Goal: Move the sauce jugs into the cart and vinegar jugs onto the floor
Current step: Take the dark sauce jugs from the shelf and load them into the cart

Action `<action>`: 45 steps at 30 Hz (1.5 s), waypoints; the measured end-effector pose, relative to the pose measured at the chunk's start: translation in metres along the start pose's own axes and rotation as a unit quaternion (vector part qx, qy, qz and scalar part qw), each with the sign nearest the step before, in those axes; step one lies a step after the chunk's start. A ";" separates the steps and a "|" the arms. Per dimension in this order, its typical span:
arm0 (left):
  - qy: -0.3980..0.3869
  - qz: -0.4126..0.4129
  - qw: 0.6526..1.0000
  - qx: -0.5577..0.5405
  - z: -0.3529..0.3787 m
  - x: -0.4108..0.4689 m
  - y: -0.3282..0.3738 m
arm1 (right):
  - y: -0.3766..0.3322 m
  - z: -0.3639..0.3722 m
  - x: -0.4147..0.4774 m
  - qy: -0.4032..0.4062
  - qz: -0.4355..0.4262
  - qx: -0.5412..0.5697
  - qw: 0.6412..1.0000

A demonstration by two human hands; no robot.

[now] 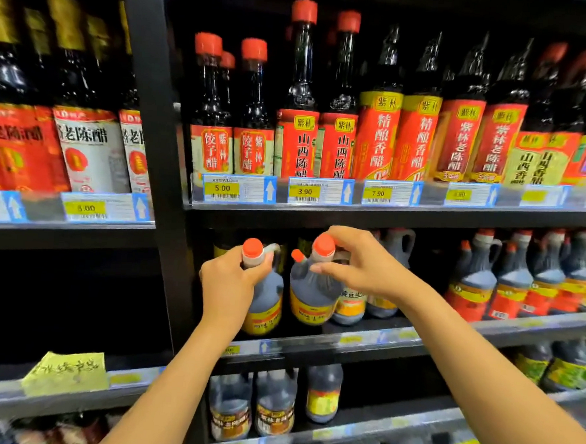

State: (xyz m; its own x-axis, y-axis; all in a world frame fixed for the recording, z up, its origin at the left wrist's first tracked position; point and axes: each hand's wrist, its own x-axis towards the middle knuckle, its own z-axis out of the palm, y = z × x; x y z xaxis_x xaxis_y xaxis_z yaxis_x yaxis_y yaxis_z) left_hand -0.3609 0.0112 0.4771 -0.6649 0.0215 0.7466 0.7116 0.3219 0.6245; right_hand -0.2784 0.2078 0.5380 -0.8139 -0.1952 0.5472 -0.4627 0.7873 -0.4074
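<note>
We reach both hands to the middle shelf.
Our left hand has its grip curled round the neck of the left jug. Our right hand pinches the neck of the right jug, just beside it.

A black upright post divides two bays of dark metal shelving. On the upper right shelf stand tall dark bottles with red caps and red labels, packed side by side. Blue-edged price tags with yellow price patches line its front rail. The left bay holds gold-topped bottles with red and white labels. Lower left, a yellow handwritten note sits on a shelf edge.
</note>
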 end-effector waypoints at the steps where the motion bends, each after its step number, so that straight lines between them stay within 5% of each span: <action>1: -0.002 0.000 1.000 0.000 0.002 0.001 -0.002 | 0.002 0.003 0.000 -0.002 0.007 -0.009 1.000; 8: -0.031 -0.054 0.996 0.063 0.009 0.018 -0.012 | 0.018 0.023 0.002 -0.011 0.104 0.020 0.994; 19: -0.049 -0.237 0.967 -0.082 0.035 0.036 -0.027 | 0.018 0.032 0.038 -0.010 0.307 0.083 0.948; 24: -0.012 -0.268 0.954 -0.133 0.041 0.027 -0.032 | 0.033 0.049 0.036 0.044 0.276 0.080 0.957; 28: -0.006 -0.265 0.960 -0.086 0.042 -0.009 -0.027 | 0.031 0.088 0.006 0.161 0.293 0.003 0.942; 35: 0.010 -0.221 0.974 0.051 0.044 -0.063 -0.035 | 0.032 0.157 -0.043 0.290 0.324 0.101 0.895; 45: 0.018 -0.187 0.974 0.123 0.047 -0.058 -0.038 | 0.044 0.166 -0.023 0.257 0.332 0.023 0.907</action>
State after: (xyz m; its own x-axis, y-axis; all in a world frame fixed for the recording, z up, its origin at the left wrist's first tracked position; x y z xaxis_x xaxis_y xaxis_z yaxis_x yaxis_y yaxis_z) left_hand -0.3603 0.0421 0.3992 -0.8562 -0.1731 0.4869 0.3415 0.5176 0.7846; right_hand -0.3382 0.1502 0.3864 -0.6527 0.6212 0.4337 0.0460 0.6039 -0.7958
